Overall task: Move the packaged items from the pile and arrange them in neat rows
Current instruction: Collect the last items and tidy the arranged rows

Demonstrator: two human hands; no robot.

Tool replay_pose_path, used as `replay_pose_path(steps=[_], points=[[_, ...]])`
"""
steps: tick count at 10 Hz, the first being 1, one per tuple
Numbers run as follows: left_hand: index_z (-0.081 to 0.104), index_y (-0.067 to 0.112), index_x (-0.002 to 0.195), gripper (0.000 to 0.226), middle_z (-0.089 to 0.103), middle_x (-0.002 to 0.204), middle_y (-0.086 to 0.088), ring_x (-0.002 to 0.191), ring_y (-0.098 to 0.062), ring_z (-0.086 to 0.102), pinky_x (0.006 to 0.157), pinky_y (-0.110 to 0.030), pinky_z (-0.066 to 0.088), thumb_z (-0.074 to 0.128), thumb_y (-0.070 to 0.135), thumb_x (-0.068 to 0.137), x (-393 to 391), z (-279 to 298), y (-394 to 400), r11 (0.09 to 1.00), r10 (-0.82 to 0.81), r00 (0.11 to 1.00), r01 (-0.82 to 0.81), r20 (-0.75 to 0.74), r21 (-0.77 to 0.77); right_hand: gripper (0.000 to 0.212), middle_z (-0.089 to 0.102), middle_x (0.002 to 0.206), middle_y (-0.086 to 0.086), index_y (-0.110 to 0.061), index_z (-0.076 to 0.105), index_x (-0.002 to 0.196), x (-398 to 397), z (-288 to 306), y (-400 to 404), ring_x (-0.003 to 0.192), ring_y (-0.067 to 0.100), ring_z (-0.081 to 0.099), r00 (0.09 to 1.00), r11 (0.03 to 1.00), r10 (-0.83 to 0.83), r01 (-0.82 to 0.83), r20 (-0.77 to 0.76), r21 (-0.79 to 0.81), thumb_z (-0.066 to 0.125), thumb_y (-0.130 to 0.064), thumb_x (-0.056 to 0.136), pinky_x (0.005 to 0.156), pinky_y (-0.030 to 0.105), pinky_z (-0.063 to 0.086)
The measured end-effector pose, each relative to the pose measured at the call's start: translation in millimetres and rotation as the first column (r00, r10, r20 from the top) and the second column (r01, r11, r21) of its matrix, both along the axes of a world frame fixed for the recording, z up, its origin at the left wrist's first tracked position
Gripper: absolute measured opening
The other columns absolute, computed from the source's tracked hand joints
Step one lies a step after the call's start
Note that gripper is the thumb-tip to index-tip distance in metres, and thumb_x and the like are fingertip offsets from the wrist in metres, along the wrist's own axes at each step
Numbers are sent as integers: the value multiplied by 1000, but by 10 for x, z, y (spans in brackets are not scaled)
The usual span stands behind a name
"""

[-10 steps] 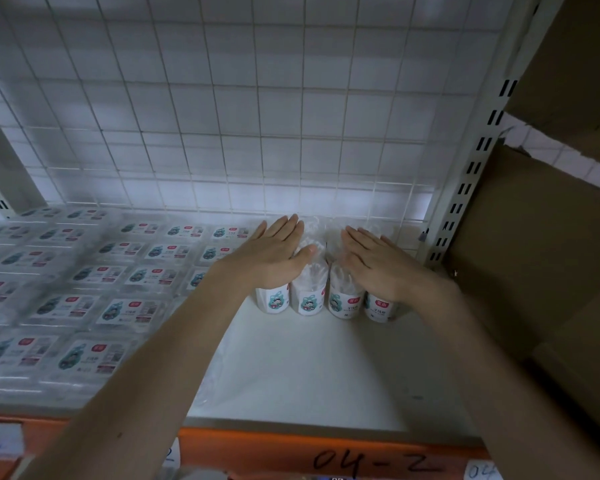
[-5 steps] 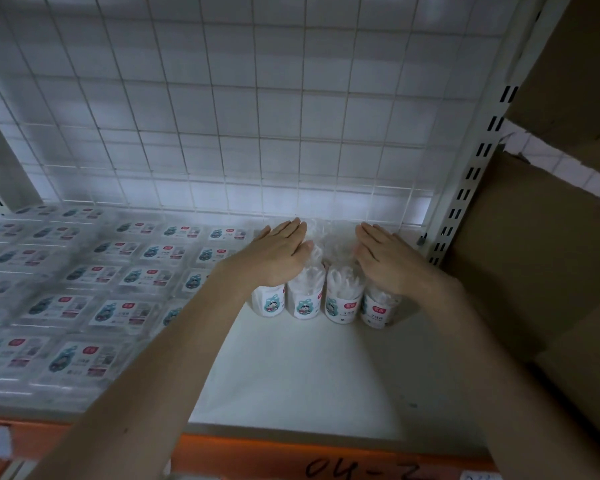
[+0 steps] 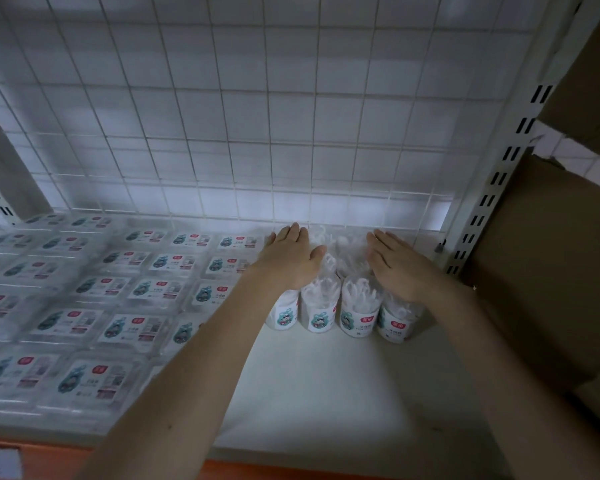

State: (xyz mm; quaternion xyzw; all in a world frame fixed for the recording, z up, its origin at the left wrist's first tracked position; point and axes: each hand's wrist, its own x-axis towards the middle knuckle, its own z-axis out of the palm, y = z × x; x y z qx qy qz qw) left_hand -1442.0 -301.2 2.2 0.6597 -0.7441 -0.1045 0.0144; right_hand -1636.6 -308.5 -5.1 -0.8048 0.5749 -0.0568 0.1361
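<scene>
Several clear round tubs [image 3: 320,308] with white labels stand packed together at the back right of the white shelf [image 3: 326,393], up against the wire grid. My left hand [image 3: 290,259] lies flat on the tops of the left tubs, fingers straight. My right hand [image 3: 394,263] lies flat on the tops of the right tubs, fingers straight too. The tubs between my hands stay uncovered. Flat clear packs [image 3: 137,327] with the same label fill the left half of the shelf in rows.
A white wire grid [image 3: 257,133] closes the back of the shelf. A slotted metal upright [image 3: 489,199] stands at the right, with brown cardboard boxes [image 3: 548,271] beyond it. An orange shelf edge [image 3: 291,471] runs along the front.
Both hands have slid a little further back over the tub tops, toward the wire grid, and stay flat. The tubs sit slightly deeper on the shelf.
</scene>
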Motion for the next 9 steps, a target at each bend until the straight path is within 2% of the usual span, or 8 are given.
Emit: replay_pose_path(steps=[2,3,4,7,8,9], points=[[-2,9,147,58,-7,156,-10,143,-21,-8,116,-39,-4,13,39,99,-6,-4,-44,1000,0,1000,0,-13,1,51,-3,156,2,-14,4,147,-10,18,-10,143,15,-3,999,1000,-26,26,-31,-5,11,-33,100,116,32,-1],[2,24,148,52,-3,156,-10,143,-21,-5,116,-41,-3,14,38,99,14,-1,-3,999,-37,998,36,-51,-24,52,-2,156,2,-15,3,148,-1,56,22,143,15,-2,998,999,-32,31,-63,-18,11,-34,100,115,34,-1],[15,26,147,48,3,156,-8,143,-21,0,116,-42,-1,16,36,100,8,-8,40,995,-65,996,61,-57,-74,51,-2,156,0,-17,4,148,33,96,72,142,13,-3,999,999,-12,10,-41,-42,12,-34,100,116,33,-1],[10,12,147,52,0,156,-5,143,-17,-2,114,-38,-2,16,35,101,-11,49,250,994,-97,993,94,-63,-55,51,-2,156,1,-15,5,148,176,79,159,143,15,-1,997,1000,6,-7,-81,-10,15,-33,100,113,32,-2],[19,10,145,50,9,155,-8,143,-20,6,114,-39,3,18,34,100,-21,39,243,992,-94,993,87,-78,-88,51,-2,156,2,-15,5,148,173,70,153,143,15,-2,997,1000,5,-5,-79,6,14,-34,100,114,33,-2],[27,10,142,49,21,152,-10,140,-21,16,114,-40,9,21,34,100,-20,111,288,982,-63,993,44,-99,-183,51,0,156,1,-15,6,147,233,140,179,143,15,-1,1000,998,-4,2,-27,-55,14,-33,100,115,34,0]])
